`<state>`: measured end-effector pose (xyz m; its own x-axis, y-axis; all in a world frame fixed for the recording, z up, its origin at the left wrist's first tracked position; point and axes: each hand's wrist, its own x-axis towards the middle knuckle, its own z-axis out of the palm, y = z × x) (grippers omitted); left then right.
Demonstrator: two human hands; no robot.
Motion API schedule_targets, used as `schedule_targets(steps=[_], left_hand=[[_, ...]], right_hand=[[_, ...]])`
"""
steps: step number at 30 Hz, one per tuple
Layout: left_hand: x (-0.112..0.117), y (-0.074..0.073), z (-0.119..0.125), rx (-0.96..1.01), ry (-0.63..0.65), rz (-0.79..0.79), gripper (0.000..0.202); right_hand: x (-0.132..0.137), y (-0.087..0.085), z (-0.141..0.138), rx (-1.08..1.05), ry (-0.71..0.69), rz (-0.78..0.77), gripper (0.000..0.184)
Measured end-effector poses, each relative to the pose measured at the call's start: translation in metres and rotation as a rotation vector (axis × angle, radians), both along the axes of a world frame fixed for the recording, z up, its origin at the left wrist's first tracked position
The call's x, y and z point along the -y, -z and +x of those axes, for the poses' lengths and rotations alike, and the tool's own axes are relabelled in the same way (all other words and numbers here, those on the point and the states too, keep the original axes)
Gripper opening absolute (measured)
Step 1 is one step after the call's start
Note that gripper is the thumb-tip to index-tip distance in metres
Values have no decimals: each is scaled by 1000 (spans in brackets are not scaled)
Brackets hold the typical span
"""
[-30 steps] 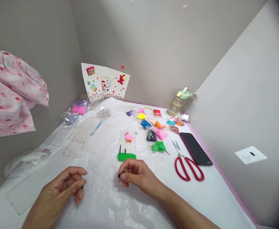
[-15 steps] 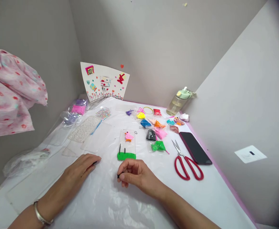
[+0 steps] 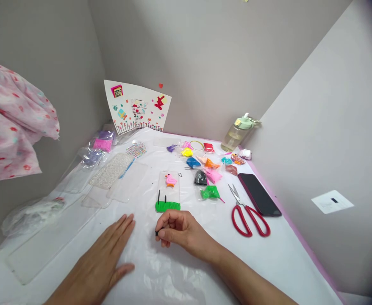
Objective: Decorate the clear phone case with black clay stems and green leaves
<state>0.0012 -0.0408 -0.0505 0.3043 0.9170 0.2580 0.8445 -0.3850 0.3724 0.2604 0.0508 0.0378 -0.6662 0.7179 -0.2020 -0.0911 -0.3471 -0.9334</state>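
My right hand [image 3: 178, 231] is closed in a pinch on a small lump of black clay [image 3: 157, 233], just in front of a clear phone case [image 3: 172, 192]. On the case are a pink clay duck [image 3: 170, 180], a green clay grass strip [image 3: 167, 206] and two thin black clay strips. My left hand [image 3: 109, 250] lies palm down on the white sheet, fingers straight and thumb apart. Whatever may be under that palm is hidden. A bag of black clay [image 3: 201, 178] lies behind my right hand, beside a bag of green clay [image 3: 210, 192].
Red-handled scissors [image 3: 249, 220] and a dark phone [image 3: 259, 195] lie to the right. A bottle [image 3: 237, 133] stands at the back. Clear cases [image 3: 127, 182], a sheet of gems [image 3: 136, 149] and plastic wrapping [image 3: 33, 216] lie to the left. A drawing [image 3: 138, 106] leans on the wall.
My left hand has drawn back toward me and flattened, its thumb now spread. The dark piece seen at its fingertips before no longer shows. My right hand keeps its pinch in nearly the same place.
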Motion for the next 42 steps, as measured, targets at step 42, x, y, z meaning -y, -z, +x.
schedule_targets(steps=[42], left_hand=[[45, 17, -11, -311, 110, 315, 105]], right_hand=[[-1, 4, 1, 8, -27, -5, 28]])
